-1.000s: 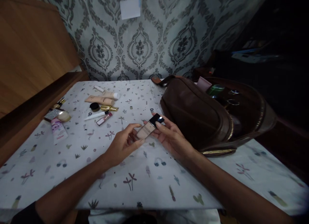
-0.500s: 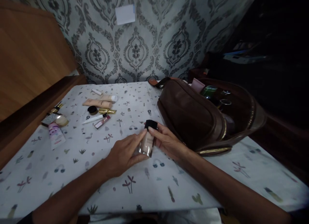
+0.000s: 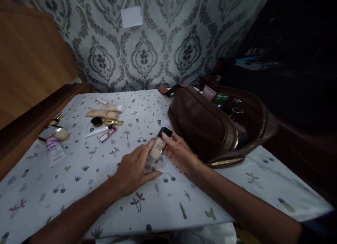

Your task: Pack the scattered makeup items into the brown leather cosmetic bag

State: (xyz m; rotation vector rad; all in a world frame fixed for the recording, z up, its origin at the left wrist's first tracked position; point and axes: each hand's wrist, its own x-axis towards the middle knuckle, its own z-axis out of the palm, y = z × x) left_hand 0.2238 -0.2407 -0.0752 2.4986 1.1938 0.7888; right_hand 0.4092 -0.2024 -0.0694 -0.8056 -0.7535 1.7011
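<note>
A small clear bottle of beige liquid foundation (image 3: 157,148) with a black cap tilts above the middle of the table. My right hand (image 3: 179,151) grips it near the cap, thumb on the cap's front and fingers behind. On the bottle's other side is my left hand (image 3: 134,172), its thumb stretched away below the base. Its fingers reach up along the bottle's left side, and they may still touch it. A brown leather toiletry bag (image 3: 200,124) stands unzipped just beyond my right hand, with several items inside.
Beige tubes (image 3: 102,113), a black-lidded jar (image 3: 97,121), a gold tube (image 3: 113,122), a white pen (image 3: 98,131) and a pink lip gloss (image 3: 107,134) lie at the back left. A white and purple tube (image 3: 55,151) lies further left. A patterned wall (image 3: 143,54) stands behind.
The bottle has tilted further over to the right at its cap. My left thumb has come off the base and opened away, while my right hand keeps its grip.
</note>
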